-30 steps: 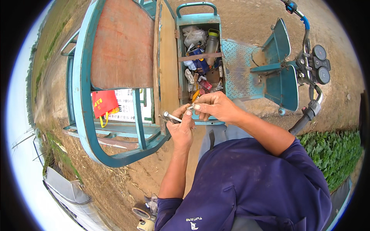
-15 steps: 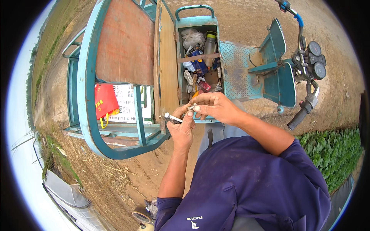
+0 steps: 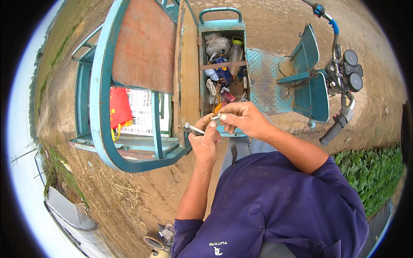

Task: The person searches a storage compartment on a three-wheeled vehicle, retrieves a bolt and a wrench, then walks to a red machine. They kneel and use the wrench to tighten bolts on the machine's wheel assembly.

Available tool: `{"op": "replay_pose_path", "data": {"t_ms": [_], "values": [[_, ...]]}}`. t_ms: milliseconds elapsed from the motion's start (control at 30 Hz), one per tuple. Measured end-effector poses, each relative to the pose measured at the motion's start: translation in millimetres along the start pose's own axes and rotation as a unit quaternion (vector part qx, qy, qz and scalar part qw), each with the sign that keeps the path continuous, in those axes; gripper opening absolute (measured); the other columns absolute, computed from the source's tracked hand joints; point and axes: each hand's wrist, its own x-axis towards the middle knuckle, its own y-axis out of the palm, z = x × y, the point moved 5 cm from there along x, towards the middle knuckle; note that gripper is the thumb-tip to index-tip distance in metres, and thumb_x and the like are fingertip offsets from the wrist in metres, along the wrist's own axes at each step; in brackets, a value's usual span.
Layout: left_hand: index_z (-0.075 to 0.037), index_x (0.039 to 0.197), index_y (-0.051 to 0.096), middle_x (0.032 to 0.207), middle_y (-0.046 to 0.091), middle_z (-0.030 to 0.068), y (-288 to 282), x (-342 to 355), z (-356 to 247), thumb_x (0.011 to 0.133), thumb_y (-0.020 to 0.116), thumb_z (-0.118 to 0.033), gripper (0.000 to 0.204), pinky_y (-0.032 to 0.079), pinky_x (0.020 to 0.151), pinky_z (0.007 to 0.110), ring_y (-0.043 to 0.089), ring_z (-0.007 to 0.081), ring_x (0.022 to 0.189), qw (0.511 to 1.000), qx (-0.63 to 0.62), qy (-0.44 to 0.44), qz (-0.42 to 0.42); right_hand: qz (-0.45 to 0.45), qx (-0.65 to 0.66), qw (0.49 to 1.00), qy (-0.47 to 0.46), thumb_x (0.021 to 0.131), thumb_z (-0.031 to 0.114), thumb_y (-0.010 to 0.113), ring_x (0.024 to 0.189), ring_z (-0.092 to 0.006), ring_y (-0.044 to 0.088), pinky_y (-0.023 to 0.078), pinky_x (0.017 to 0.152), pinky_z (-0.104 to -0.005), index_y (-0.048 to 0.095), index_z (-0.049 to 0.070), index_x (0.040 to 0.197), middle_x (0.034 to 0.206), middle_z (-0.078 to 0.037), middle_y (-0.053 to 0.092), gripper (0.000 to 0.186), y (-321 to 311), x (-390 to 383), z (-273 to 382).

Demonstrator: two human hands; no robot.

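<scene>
My left hand point(image 3: 204, 140) is closed round a silver wrench point(image 3: 195, 130), whose end sticks out to the left past my fingers. Between the thumb and forefinger of my right hand point(image 3: 243, 120) is a small metal bolt point(image 3: 215, 117), its far part close to the left fingertips. Both hands meet just in front of an open teal toolbox point(image 3: 201, 47) on a three-wheeled vehicle. Inside the box lie a grey bottle with a green lid point(image 3: 235, 55), a plastic bag point(image 3: 216, 44), a red packet point(image 3: 228, 96) and several loose items.
A wooden lid point(image 3: 189, 77) stands upright at the box's left. Beyond it are a teal frame point(image 3: 100, 107) and a red bag point(image 3: 120, 105). A chequered footplate point(image 3: 264, 69) and handlebars point(image 3: 340, 124) are to the right. A tape roll point(image 3: 154, 242) lies on the ground behind.
The bolt in my right fingers has turned and now points more along toward the left hand. The wrench has tilted slightly in my left hand. The view has shifted a little.
</scene>
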Motion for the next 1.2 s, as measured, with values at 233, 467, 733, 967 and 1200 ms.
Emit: {"op": "replay_pose_path", "data": {"t_ms": [233,467,733,967,1200], "values": [[0.007,0.126,0.064,0.084,0.064,0.0046,-2,-2,2,0.096,0.079,-0.021,0.044,0.041,0.051,0.027,0.048,0.0079,0.055,0.999,-0.051,-0.012,0.011,0.017,-0.100,0.959,-0.264,0.095,0.007,0.076,0.089,-0.0124,0.069,0.058,0.083,-0.0293,0.071,-0.003,0.117,0.099,-0.005,0.072,0.024,4,-6,21],[0.003,0.123,0.065,0.073,0.052,-0.0010,5,-5,2,0.099,0.075,-0.020,0.035,0.037,0.051,0.028,0.041,0.0074,0.053,0.999,-0.040,-0.030,-0.006,0.005,-0.022,1.000,-0.011,0.092,0.002,0.076,0.086,-0.0118,0.068,0.058,0.080,-0.0285,0.071,-0.003,0.113,0.099,-0.007,0.073,0.022,-2,-4,6],[-0.004,0.124,0.063,0.086,0.055,-0.0013,9,-6,-1,0.105,0.067,-0.026,0.029,0.035,0.053,0.027,0.034,0.0062,0.053,0.987,-0.116,-0.102,-0.040,-0.026,-0.217,0.915,-0.340,0.091,-0.004,0.073,0.091,-0.0108,0.067,0.057,0.081,-0.0279,0.070,-0.002,0.108,0.102,-0.003,0.070,0.017,1,-12,24],[-0.009,0.112,0.060,0.081,0.049,-0.0031,8,2,-21,0.108,0.063,-0.031,0.022,0.036,0.059,0.027,0.033,0.0066,0.055,0.960,-0.266,-0.072,-0.041,-0.006,0.031,0.990,-0.134,0.090,-0.006,0.074,0.090,-0.0089,0.067,0.055,0.079,-0.0259,0.070,0.001,0.111,0.099,-0.002,0.070,0.022,-9,-13,-22],[-0.010,0.119,0.060,0.068,0.037,-0.0058,13,8,-38,0.108,0.062,-0.032,0.024,0.035,0.062,0.026,0.030,0.0064,0.054,0.965,-0.260,-0.012,-0.030,0.002,0.133,0.990,-0.053,0.090,-0.004,0.077,0.093,-0.0103,0.070,0.055,0.079,-0.0250,0.071,0.001,0.116,0.102,-0.005,0.075,0.028,0,-28,-57]]}}
